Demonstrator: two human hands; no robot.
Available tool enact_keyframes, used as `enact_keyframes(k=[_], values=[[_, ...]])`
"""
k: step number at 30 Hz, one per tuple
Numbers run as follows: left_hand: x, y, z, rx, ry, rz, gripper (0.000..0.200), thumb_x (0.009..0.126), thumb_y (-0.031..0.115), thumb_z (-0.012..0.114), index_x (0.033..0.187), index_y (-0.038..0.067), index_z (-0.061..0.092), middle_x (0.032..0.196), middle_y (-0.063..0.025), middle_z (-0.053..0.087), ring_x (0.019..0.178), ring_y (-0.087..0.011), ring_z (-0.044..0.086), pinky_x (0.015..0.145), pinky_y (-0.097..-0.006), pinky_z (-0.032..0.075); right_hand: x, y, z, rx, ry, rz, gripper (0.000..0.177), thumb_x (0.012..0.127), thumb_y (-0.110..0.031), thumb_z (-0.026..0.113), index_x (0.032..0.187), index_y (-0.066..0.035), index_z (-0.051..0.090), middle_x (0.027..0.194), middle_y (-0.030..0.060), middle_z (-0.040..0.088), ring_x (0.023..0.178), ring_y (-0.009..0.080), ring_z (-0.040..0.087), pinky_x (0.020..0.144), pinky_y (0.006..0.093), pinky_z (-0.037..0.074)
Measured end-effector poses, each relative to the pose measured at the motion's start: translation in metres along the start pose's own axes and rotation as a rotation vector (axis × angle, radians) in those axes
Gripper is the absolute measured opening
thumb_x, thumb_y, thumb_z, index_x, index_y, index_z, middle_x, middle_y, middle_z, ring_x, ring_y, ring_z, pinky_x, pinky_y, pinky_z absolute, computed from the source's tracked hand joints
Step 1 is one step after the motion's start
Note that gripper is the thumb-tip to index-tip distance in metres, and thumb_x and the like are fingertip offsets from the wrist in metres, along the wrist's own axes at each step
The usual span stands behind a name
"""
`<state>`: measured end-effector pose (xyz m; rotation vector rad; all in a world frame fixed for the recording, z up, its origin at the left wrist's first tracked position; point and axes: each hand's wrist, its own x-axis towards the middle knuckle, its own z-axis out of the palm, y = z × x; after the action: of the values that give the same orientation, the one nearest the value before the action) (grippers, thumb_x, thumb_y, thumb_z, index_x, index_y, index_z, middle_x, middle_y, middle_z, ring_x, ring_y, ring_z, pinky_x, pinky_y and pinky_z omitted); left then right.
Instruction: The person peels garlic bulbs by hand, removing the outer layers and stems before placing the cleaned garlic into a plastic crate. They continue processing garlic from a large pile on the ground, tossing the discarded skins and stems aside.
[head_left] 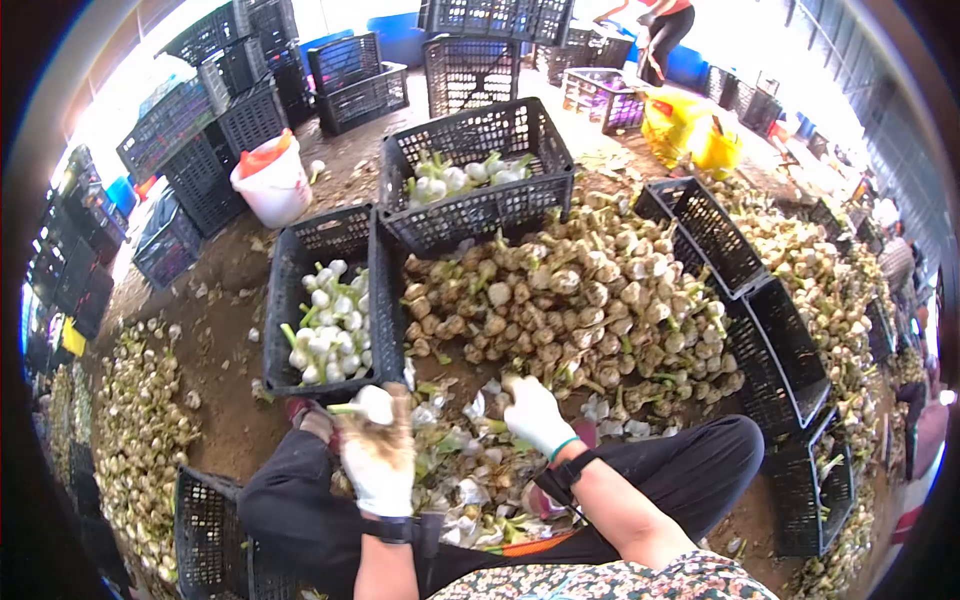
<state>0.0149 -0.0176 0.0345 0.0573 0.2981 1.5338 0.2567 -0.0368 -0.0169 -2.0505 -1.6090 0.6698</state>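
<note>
My left hand [378,460], in a soiled white glove, is closed around a cleaned white garlic bulb [374,404] with a short green stem pointing left. It is just in front of a black crate [388,310] that contains white garlic bulbs [335,335]. My right hand [538,418], gloved too, is over the peelings between my legs, with its fingers curled in; what they hold, if anything, I cannot make out. Beyond it spreads a large heap of unpeeled, earthy garlic [570,300]. Loose skins and stem scraps [470,465] cover the ground below both hands.
A second black crate [480,225] with some white bulbs stands ahead. More crates [735,240] line the heap's right side. A white bucket [272,185], stacked crates [205,180] and yellow bags [690,130] are farther off. Another person [668,35] bends at the back.
</note>
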Motion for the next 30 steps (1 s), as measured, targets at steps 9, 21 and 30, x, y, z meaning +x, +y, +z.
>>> enact_keyframes(k=[9, 21, 30], values=[[0.018, -0.012, -0.002, 0.265, 0.068, -0.138, 0.034, 0.103, 0.029, 0.047, 0.133, 0.013, 0.048, 0.116, -0.0095, 0.061, 0.105, -0.0265, 0.062, 0.089, -0.0407, 0.054, 0.189, 0.074, -0.07, -0.538, 0.344, 0.105, 0.029, 0.083, -0.012, 0.054, 0.111, -0.009, 0.061, 0.108, 0.0206, 0.054, 0.095, 0.0389, 0.059, 0.082, 0.0488, 0.049], [-0.014, -0.1, -0.014, 0.374, 0.161, -0.551, 0.072, 0.097, 0.027, 0.061, 0.154, 0.016, 0.018, 0.137, -0.0133, 0.048, 0.115, -0.0272, 0.056, 0.093, -0.0417, 0.051, 0.024, 0.013, -0.026, 1.027, 0.094, 0.042, 0.049, 0.074, -0.003, 0.079, 0.116, 0.001, 0.054, 0.104, 0.0095, 0.066, 0.095, 0.0171, 0.062, 0.084, 0.0306, 0.052], [-0.036, -0.065, -0.018, 1.548, -0.366, 0.411, 0.074, 0.07, 0.005, 0.083, 0.136, 0.005, 0.05, 0.133, -0.0137, 0.049, 0.121, -0.0261, 0.052, 0.102, -0.0366, 0.045, -0.039, -0.065, -0.032, 1.047, -0.205, 0.034, 0.041, 0.083, -0.023, 0.076, 0.114, 0.002, 0.064, 0.101, 0.0056, 0.07, 0.09, 0.0107, 0.061, 0.08, 0.0267, 0.05]])
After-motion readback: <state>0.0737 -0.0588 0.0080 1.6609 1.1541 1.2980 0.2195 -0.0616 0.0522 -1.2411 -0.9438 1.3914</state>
